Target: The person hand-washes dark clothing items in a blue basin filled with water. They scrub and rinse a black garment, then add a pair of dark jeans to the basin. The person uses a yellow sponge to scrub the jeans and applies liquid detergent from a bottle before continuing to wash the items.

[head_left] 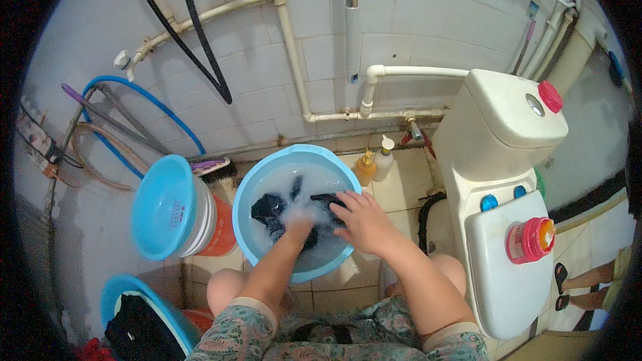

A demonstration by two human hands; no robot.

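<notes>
A light-blue basin (242,210) of cloudy, sudsy water stands on the floor in front of me, with a black garment (268,207) partly sunk in it. My left hand (298,228) reaches down into the middle of the water against the cloth; its fingers are under the surface and smeared by motion. Over the basin's right side, my right hand (364,222) has its fingers and thumb around a raised part of the black garment.
Left stand a blue bucket (164,208) and a tub (115,289) holding black cloth. A brush (212,168) and two pump bottles (365,168) sit behind the basin. At right is a toilet (503,254) with a pink jar (524,241); another person's feet (562,289) show beyond.
</notes>
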